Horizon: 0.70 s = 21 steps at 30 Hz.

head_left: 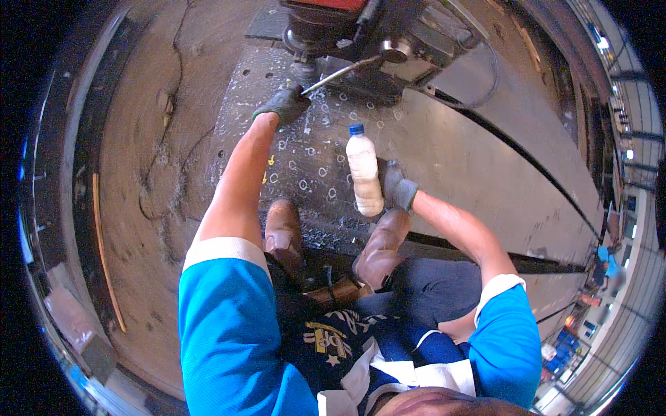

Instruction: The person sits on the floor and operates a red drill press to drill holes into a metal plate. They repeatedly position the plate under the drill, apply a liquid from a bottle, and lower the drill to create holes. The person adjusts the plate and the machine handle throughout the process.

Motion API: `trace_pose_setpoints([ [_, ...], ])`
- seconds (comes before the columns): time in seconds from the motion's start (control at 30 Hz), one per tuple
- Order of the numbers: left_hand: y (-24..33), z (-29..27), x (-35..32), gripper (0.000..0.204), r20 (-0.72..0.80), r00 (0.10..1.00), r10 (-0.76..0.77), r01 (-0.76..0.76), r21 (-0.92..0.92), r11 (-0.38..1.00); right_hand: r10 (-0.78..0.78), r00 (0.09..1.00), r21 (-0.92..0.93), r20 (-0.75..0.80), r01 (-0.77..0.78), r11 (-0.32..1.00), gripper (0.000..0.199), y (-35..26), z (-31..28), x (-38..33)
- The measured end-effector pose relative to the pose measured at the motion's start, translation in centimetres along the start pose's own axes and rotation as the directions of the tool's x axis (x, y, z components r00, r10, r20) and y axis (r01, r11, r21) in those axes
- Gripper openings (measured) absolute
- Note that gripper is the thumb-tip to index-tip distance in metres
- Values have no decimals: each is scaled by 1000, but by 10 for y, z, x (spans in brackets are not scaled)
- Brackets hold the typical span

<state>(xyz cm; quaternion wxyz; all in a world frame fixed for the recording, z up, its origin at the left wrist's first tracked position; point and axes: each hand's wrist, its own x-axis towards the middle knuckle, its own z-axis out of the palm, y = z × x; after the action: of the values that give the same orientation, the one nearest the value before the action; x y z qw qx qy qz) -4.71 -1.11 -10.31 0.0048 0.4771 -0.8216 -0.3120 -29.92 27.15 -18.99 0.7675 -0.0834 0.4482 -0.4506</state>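
My left hand [286,106], in a dark work glove, is closed round the end of a metal lever [341,75]. That lever runs up to a round hub on a drilling machine [326,31], dark with a red top part. In my right hand [397,186], also gloved, is a clear plastic bottle [363,173] with a blue cap, filled with a whitish liquid. The fingers are mostly hidden behind the bottle. Both hands are over a steel plate [430,166] marked with white circles, several small holes and yellow marks.
My brown boots [283,229] rest at the plate's near side. Metal shavings [316,239] lie by them. A cable [494,87] loops down from the machine. Dark gaps cross the plates on the right. Far right, another person [610,267] in blue is near some equipment.
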Motion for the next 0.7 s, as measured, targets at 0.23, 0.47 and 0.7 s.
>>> trace_pose_setpoints([
  [0.23,-13,32,13,42,22,1000,-17,15,53,998,-140,978,-223,-154,104,969,55,-17,2,-27],
  [0.47,-18,43,38,45,56,998,26,-24,-35,999,-487,845,-348,-222,398,849,39,-76,-142,-58],
  [0.7,32,-48,3,54,-15,1000,21,-17,234,972,-897,358,-745,-259,517,421,36,-54,-360,-123],
])
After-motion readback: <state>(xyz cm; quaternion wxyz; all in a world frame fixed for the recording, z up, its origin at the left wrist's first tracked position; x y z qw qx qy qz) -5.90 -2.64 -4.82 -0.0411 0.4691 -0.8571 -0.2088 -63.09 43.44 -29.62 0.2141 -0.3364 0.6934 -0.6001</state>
